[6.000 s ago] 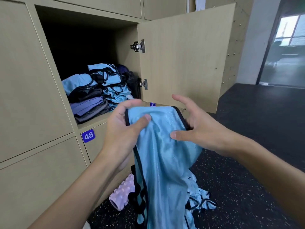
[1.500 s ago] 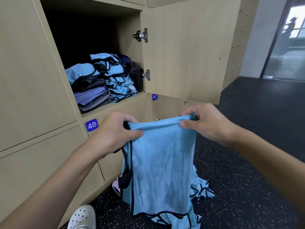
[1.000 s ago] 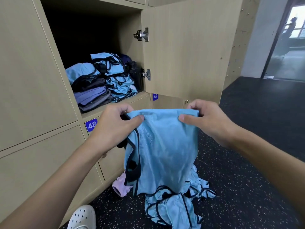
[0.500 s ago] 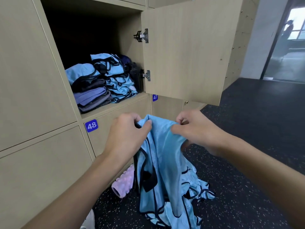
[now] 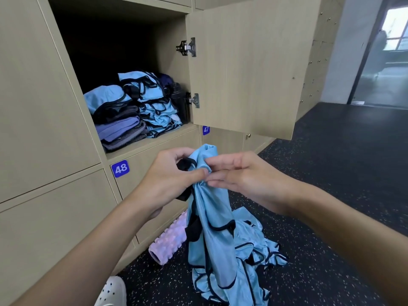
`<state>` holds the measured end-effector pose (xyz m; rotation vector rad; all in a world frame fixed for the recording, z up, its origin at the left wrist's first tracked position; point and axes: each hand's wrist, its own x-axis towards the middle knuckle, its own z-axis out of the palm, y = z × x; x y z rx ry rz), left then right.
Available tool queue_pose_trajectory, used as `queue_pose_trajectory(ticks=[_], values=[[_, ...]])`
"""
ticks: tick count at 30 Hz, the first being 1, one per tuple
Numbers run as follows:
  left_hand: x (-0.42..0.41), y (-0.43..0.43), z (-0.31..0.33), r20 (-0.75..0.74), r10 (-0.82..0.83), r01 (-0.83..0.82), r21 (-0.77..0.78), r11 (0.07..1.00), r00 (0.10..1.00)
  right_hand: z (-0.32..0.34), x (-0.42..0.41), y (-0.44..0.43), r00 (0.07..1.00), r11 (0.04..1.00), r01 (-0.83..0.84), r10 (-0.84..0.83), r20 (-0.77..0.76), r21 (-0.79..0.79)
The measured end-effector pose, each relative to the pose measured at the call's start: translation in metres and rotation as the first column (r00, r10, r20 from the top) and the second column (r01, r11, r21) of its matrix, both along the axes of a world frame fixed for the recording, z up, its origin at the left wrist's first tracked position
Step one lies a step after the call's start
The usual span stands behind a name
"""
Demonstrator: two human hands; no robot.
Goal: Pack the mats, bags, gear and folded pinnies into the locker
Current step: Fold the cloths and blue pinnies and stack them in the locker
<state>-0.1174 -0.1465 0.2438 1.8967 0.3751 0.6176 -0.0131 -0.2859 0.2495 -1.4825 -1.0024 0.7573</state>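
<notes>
— Gripping what, that left hand [image 5: 170,180]?
— The bunched top of a light blue cloth pinny with black trim [image 5: 212,217]. Its fingers curl round the gather and the thumb presses on the front.
— And the right hand [image 5: 240,177]?
— Its thumb and fingertips pinch the same gather from the other side, with the fingers fairly straight. The two hands almost meet.
— Where is the pinny?
— Held in the air in front of the lockers, below the open pale wooden locker compartment [image 5: 154,140] and beside the blue label numbered 48 [image 5: 120,168]. It hangs down to a loose heap of blue pinnies [image 5: 254,246] on the dark speckled floor [image 5: 331,195].
— What lies in the compartment?
— On the left, a stack of folded blue, black, purple and grey fabrics [image 5: 119,122]. Just beside it, a stack of folded blue pinnies [image 5: 152,100]. A dark bottle [image 5: 180,100] stands upright at the right wall, near the lower hinge of the open wooden door [image 5: 242,69].
— Anything else on the floor?
— A pink ridged foam roller [image 5: 170,241] lies against the locker base, just left of the hanging pinny. A white perforated shoe [image 5: 112,292] shows at the bottom edge.
</notes>
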Motion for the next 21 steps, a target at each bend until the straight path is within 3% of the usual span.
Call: queue_pose_trajectory(ticks=[3,7,9,11,13,17,21], values=[[0.0,0.0,0.003,0.001,0.036,-0.036,-0.052,0.998,0.999,0.004,-0.002,-0.002,0.999,1.0,0.011,-0.012,0.048,0.022],[0.001,0.0,0.008,0.046,0.054,-0.043,-0.22,0.974,0.997,0.0,0.004,0.001,0.945,0.963,0.249,-0.265,0.194,0.102],[-0.001,0.002,0.014,0.073,0.036,-0.013,-0.298,0.955,0.997,-0.003,0.01,0.0,0.964,0.968,0.235,-0.243,0.103,0.091],[-0.004,0.004,0.019,0.101,0.017,0.021,-0.364,0.931,0.995,-0.005,0.011,-0.003,0.994,0.994,0.105,-0.106,0.024,0.023],[-0.003,0.005,0.022,0.129,0.034,0.026,-0.437,0.899,0.991,-0.008,0.01,-0.004,0.998,0.998,0.044,-0.042,0.039,-0.042],[0.002,-0.007,0.012,0.241,0.09,0.091,-0.65,0.755,0.966,-0.007,0.006,0.002,0.977,0.975,0.213,-0.214,0.007,0.055],[-0.001,-0.031,-0.006,0.159,-0.105,0.174,-0.521,0.835,0.982,0.002,0.008,0.003,0.913,0.897,0.408,-0.398,-0.092,0.169]])
